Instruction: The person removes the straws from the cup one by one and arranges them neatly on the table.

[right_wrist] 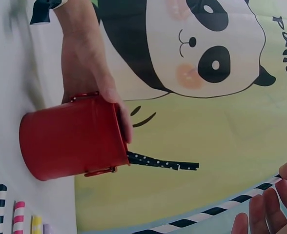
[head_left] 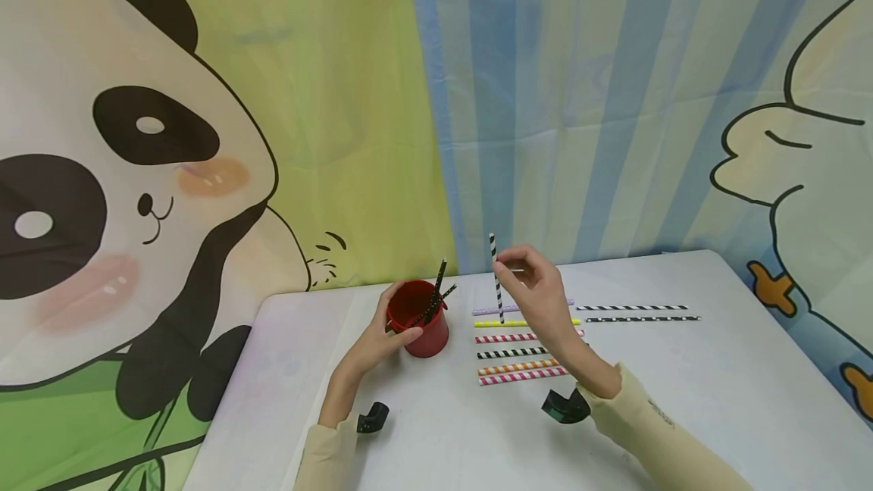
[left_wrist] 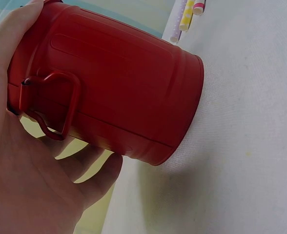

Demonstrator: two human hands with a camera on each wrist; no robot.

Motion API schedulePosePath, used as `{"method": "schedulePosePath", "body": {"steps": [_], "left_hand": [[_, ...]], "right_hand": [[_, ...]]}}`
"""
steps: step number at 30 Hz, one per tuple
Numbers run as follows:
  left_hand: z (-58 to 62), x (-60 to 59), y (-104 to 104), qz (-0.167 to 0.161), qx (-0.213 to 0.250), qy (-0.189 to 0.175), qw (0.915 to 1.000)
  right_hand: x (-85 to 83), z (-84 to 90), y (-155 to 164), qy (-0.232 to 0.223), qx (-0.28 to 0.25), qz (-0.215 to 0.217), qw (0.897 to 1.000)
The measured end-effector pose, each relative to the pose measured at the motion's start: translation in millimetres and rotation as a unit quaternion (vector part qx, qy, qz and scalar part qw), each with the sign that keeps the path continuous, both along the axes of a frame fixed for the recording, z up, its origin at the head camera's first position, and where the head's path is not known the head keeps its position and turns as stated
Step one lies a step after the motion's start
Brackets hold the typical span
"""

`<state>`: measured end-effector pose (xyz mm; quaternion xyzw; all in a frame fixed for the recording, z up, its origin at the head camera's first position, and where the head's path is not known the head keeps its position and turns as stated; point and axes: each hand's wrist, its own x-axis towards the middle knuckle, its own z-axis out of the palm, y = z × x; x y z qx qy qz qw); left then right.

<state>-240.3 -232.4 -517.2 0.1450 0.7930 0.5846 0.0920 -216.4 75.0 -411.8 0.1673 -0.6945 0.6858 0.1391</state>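
A red metal cup (head_left: pixel 424 322) stands on the white table (head_left: pixel 716 400), and my left hand (head_left: pixel 392 332) grips it by the side and rim. Black dotted straws (head_left: pixel 436 295) stick out of the cup. The left wrist view shows the cup (left_wrist: pixel 119 92) close up in my palm (left_wrist: pixel 21 175). Right of the cup, my right hand (head_left: pixel 528 279) pinches a black-and-white striped straw (head_left: pixel 495 275) upright above a row of straws. In the right wrist view that striped straw (right_wrist: pixel 216 210) runs past my fingertips (right_wrist: pixel 268 212), with the cup (right_wrist: pixel 70 141) beyond.
Several paper straws lie side by side on the table: yellow (head_left: pixel 501 323), pink striped (head_left: pixel 508 338), black striped (head_left: pixel 511 353), orange (head_left: pixel 518 367), pink (head_left: pixel 521 376). Two more black-and-white straws (head_left: pixel 634 313) lie to the right. A panda backdrop (head_left: pixel 136 173) hangs behind.
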Motion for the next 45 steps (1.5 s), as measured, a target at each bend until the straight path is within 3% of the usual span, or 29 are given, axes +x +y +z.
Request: {"method": "schedulePosePath", "body": {"steps": [2, 8, 11, 14, 18, 21, 25, 30, 33, 45], "left_hand": [[2.7, 1.3, 1.3, 0.000, -0.001, -0.001, 1.0000], [26.5, 12.8, 6.5, -0.010, 0.004, -0.003, 0.9999], [21.8, 10.4, 5.2, -0.006, 0.001, -0.004, 1.0000], [9.3, 4.2, 2.2, 0.000, -0.003, -0.003, 1.0000], [-0.3, -0.3, -1.0, 0.001, -0.005, 0.006, 1.0000], [11.3, 5.8, 1.9, -0.001, -0.001, 0.004, 1.0000], [28.6, 14.1, 6.7, -0.005, 0.004, -0.007, 1.0000], [29.3, 13.7, 6.8, -0.009, 0.003, -0.010, 0.9999], [29.4, 13.8, 7.1, -0.008, 0.002, -0.011, 0.9999], [29.9, 14.1, 7.1, -0.008, 0.002, -0.006, 0.9999]], "right_hand": [[0.5, -0.5, 1.0, 0.004, 0.007, 0.000, 1.000], [3.2, -1.6, 5.2, 0.023, 0.044, -0.009, 0.999], [3.7, -4.0, 7.9, 0.037, 0.085, -0.026, 0.995], [3.0, -7.6, 10.4, 0.065, 0.146, -0.045, 0.986], [2.6, -13.9, 13.5, 0.113, 0.243, -0.056, 0.962], [2.5, -19.3, 15.2, 0.157, 0.303, -0.055, 0.938], [-0.8, -28.7, 18.0, 0.232, 0.364, -0.061, 0.900], [-3.1, -41.7, 24.3, 0.289, 0.426, -0.077, 0.854], [-2.2, -48.0, 29.4, 0.288, 0.449, -0.077, 0.842], [2.0, -61.6, 48.7, 0.264, 0.501, -0.067, 0.822]]}}
